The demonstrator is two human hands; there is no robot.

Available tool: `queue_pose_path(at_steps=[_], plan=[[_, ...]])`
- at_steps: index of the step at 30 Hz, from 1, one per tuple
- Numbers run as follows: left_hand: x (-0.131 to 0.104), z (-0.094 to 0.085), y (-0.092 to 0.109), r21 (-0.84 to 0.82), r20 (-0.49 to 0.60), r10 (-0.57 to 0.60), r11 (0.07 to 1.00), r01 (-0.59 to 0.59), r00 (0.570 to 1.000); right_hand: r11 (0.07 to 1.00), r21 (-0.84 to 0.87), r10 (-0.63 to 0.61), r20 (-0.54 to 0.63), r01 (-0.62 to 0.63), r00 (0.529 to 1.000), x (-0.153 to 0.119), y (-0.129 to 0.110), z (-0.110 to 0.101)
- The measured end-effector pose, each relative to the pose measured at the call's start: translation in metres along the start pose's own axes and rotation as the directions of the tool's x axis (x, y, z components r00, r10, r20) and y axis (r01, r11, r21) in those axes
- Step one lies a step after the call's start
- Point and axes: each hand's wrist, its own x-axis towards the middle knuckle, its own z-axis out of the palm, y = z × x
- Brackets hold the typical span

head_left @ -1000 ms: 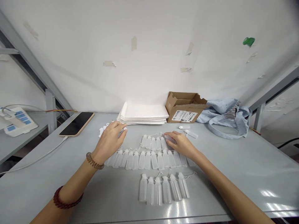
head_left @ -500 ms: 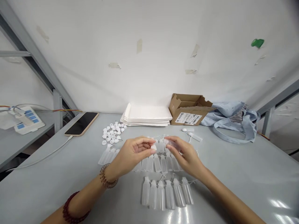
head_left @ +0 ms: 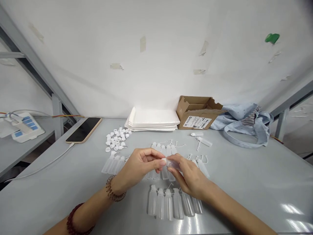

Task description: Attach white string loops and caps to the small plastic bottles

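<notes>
**One cap at a bottle's mouth, more caps loose**

Your L hand (head_left: 139,166) pinches a white cap (head_left: 164,160) btwn thumb & fingers; your R hand (head_left: 192,176) grips a clear bottle (head_left: 174,164), lying sideways in its fingers. Cap & bottle meet in front of you, over the mid row. Can't tell if the cap is seated.

Progress: prob. partway. Approx. two dozen caps (head_left: 117,138) sit loose in a pile, back L, so there's plenty left by the look of it. Front row (head_left: 168,205): six bottles lying side by side, apart from the rest. Mid row (head_left: 202,168) runs L to R, partly hidden by your hands; back row (head_left: 163,150) is shorter. Thin white straps trail from many necks. Too small to tell which bottles, if any, are finished.

Worktop (head_left: 73,192): grey, smooth, w/ glare near R. Phone (head_left: 83,130) far L, on a white cable (head_left: 49,168). Against the wall (head_left: 158,85): stack of white envelopes (head_left: 154,119), then an open carton (head_left: 195,122) w/ label, then a blue cloth bag (head_left: 244,138). Tape scraps (head_left: 143,44) & a green bit (head_left: 272,38) up on the wall; power strip (head_left: 29,127) on the side shelf, L.
</notes>
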Motion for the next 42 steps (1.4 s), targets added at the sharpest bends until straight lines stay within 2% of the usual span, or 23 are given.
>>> queue_pose_path(at_steps=[3,6,9,12,15,18,19,21,22,24,28,33,35,37,42], plan=[[-0.002,0.003,0.000,-0.012,-0.001,-0.068,0.998,0.068,0.998,0.984,-0.158,-0.092,-0.040,0.085,0.995,0.000,0.003,0.004],[-0.003,0.004,0.003,-0.057,0.026,-0.152,0.987,0.153,0.988,0.936,-0.306,-0.215,-0.105,0.174,0.971,0.000,0.006,0.006],[-0.003,0.005,0.006,-0.074,0.044,-0.199,0.977,0.202,0.979,0.864,-0.439,-0.322,-0.101,0.248,0.941,0.001,0.006,0.005],[-0.003,0.005,0.006,-0.048,0.061,-0.200,0.978,0.203,0.978,0.823,-0.497,-0.361,-0.085,0.275,0.929,0.000,0.004,0.003],[-0.006,0.006,0.003,-0.011,0.070,-0.147,0.989,0.148,0.987,0.909,-0.342,-0.295,-0.119,0.240,0.948,-0.002,-0.001,0.002],[-0.009,0.006,0.002,0.061,0.034,-0.006,0.998,0.004,0.999,0.998,0.045,-0.039,-0.064,0.042,0.997,-0.003,-0.006,-0.002],[-0.009,0.006,0.002,0.112,0.027,0.083,0.990,-0.085,0.996,0.980,0.190,0.057,-0.004,-0.055,0.998,-0.002,-0.008,-0.003],[-0.010,0.005,0.003,0.234,0.053,0.276,0.931,-0.280,0.960,0.874,0.429,0.188,0.135,-0.228,0.973,0.000,-0.011,-0.006],[-0.009,0.005,0.004,0.286,0.078,0.346,0.891,-0.353,0.935,0.815,0.506,0.216,0.188,-0.283,0.958,0.001,-0.012,-0.007],[-0.009,0.005,0.005,0.338,0.114,0.399,0.846,-0.413,0.910,0.748,0.575,0.237,0.233,-0.330,0.943,0.003,-0.013,-0.008],[-0.008,0.005,0.005,0.263,0.096,0.337,0.899,-0.350,0.937,0.764,0.560,0.254,0.194,-0.319,0.948,0.003,-0.012,-0.008],[-0.008,0.005,0.004,0.036,0.009,0.147,0.989,-0.147,0.989,0.845,0.440,0.282,0.113,-0.302,0.953,-0.001,-0.009,-0.007],[-0.007,0.006,0.003,0.015,-0.031,0.064,0.998,-0.063,0.997,0.873,0.395,0.274,0.093,-0.288,0.957,-0.002,-0.008,-0.006],[-0.006,0.007,0.002,0.017,-0.021,0.003,1.000,-0.003,1.000,0.893,0.361,0.252,0.090,-0.267,0.964,-0.002,-0.007,-0.004],[-0.007,0.010,0.000,0.036,0.032,-0.008,0.999,0.007,0.999,0.913,0.345,0.185,0.126,-0.218,0.975,-0.002,-0.008,-0.004]])
